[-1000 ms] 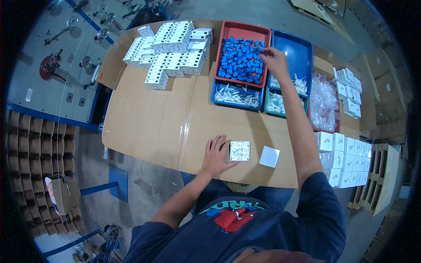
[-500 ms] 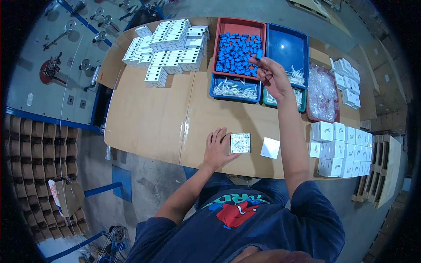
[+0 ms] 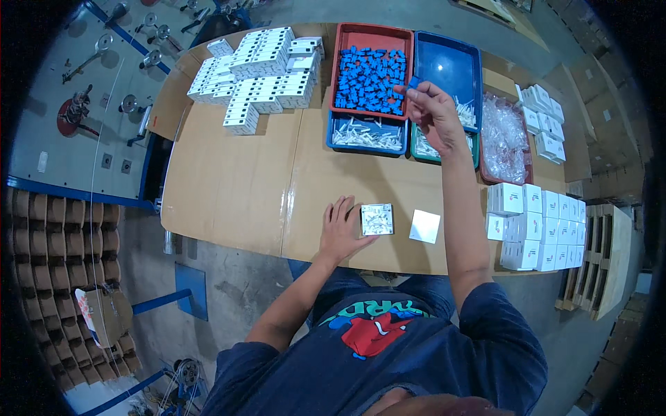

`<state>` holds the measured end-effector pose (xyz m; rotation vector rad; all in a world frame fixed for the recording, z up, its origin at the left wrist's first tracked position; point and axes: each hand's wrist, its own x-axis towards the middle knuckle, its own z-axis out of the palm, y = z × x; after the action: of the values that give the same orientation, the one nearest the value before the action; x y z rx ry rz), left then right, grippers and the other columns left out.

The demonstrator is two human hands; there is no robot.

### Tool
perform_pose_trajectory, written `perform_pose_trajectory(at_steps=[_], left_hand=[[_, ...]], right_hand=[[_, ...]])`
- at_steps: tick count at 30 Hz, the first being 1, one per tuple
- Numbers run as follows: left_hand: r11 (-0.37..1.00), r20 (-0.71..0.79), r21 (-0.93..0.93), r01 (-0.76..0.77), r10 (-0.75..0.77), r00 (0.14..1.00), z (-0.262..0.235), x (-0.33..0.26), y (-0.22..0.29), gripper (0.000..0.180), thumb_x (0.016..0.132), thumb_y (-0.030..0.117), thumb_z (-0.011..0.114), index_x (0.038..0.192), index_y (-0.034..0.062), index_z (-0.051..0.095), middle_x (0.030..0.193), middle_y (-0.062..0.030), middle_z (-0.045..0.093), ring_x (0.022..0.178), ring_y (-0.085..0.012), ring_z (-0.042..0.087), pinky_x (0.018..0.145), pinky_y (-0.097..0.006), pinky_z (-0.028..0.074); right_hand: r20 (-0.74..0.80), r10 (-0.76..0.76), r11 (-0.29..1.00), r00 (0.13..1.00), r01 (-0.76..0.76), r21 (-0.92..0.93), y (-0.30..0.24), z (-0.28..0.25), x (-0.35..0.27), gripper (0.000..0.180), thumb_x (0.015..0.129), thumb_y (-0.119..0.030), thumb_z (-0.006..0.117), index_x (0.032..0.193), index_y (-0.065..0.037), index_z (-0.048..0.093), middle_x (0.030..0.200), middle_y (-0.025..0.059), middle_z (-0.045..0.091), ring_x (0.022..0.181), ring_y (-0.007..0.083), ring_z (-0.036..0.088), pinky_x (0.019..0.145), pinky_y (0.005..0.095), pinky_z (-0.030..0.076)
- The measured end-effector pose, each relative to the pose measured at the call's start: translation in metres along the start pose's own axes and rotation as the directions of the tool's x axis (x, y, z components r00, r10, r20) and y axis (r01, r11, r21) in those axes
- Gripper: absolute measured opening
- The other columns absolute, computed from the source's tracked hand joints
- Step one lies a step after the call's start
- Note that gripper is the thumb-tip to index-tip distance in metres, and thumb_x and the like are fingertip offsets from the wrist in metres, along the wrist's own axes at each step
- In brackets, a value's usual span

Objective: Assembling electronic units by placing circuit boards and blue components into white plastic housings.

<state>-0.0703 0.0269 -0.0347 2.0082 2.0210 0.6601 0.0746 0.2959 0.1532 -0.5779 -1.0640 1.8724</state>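
Observation:
My right hand [image 3: 436, 114] is raised by the right edge of the red tray, its thumb and fingertips closed on a small blue plastic piece [image 3: 414, 82]. Many similar blue pieces [image 3: 371, 80] fill the red tray [image 3: 338, 104]. My left hand [image 3: 340, 232] lies on the cardboard-covered table with fingers spread, its thumb along the near edge of a small square white open box [image 3: 377, 219]. Small white parts show inside that box, too small to tell apart. To its right lies a flat white square plate [image 3: 424, 227].
Behind the hands are a blue tray [image 3: 333, 142] and a green tray [image 3: 420, 154] of white parts, a larger blue tray [image 3: 447, 66], and a bin of clear plastic bags [image 3: 505, 142]. White boxes stand stacked at left [image 3: 274, 80] and right [image 3: 541, 229].
My right hand has drawn slightly away from the blue pieces in the red tray, still holding one. The whole view has shifted a little; my left hand stays beside the open box.

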Motion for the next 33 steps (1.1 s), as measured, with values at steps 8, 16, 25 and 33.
perform_pose_trajectory(at_steps=[8, 16, 25, 33], left_hand=[[0.999, 0.008, 0.024, 0.03, -0.03, 1.0, -0.002, -0.004, -0.006, 0.087, 0.075, 0.064, 0.074, 0.138, 0.0077, 0.053, 0.147, -0.0156, 0.044, 0.143, -0.0337, 0.034, 0.12, -0.054, 0.022], [0.999, 0.03, 0.003, 0.037, -0.037, 0.999, -0.001, -0.003, -0.005, 0.088, 0.076, 0.066, 0.072, 0.141, 0.0095, 0.052, 0.151, -0.0138, 0.041, 0.146, -0.0323, 0.031, 0.121, -0.055, 0.02], [0.997, 0.086, -0.018, 0.069, -0.067, 0.994, -0.006, 0.0, -0.003, 0.088, 0.079, 0.069, 0.067, 0.141, 0.0087, 0.051, 0.152, -0.0143, 0.04, 0.148, -0.0324, 0.03, 0.121, -0.055, 0.018], [0.997, 0.114, -0.033, 0.073, -0.069, 0.991, -0.004, 0.005, -0.004, 0.088, 0.076, 0.065, 0.072, 0.141, 0.0097, 0.051, 0.153, -0.0164, 0.039, 0.148, -0.0346, 0.03, 0.121, -0.057, 0.017]], right_hand=[[-0.098, -0.063, 0.745, 0.993, -0.019, -0.667, 0.034, -0.033, 0.057, 0.029, 0.079, -0.014, 0.085, 0.095, 0.0, 0.066, 0.082, 0.0097, 0.073, 0.072, 0.0107, 0.067, 0.058, 0.0238, 0.049], [-0.002, -0.32, 0.067, 0.947, 0.021, -0.998, 0.05, -0.111, 0.2, 0.032, 0.079, -0.03, 0.081, 0.097, -0.004, 0.074, 0.091, 0.0154, 0.075, 0.087, 0.0306, 0.074, 0.077, 0.0417, 0.057], [0.048, -0.37, -0.322, 0.928, -0.079, -0.943, 0.047, -0.104, 0.263, 0.027, 0.085, -0.032, 0.071, 0.1, -0.01, 0.074, 0.105, 0.017, 0.072, 0.101, 0.0361, 0.07, 0.083, 0.0505, 0.055], [0.13, -0.398, -0.398, 0.908, -0.043, -0.916, 0.057, -0.121, 0.279, 0.029, 0.089, -0.03, 0.067, 0.108, -0.009, 0.071, 0.12, 0.0142, 0.066, 0.105, 0.0393, 0.067, 0.085, 0.053, 0.056]])
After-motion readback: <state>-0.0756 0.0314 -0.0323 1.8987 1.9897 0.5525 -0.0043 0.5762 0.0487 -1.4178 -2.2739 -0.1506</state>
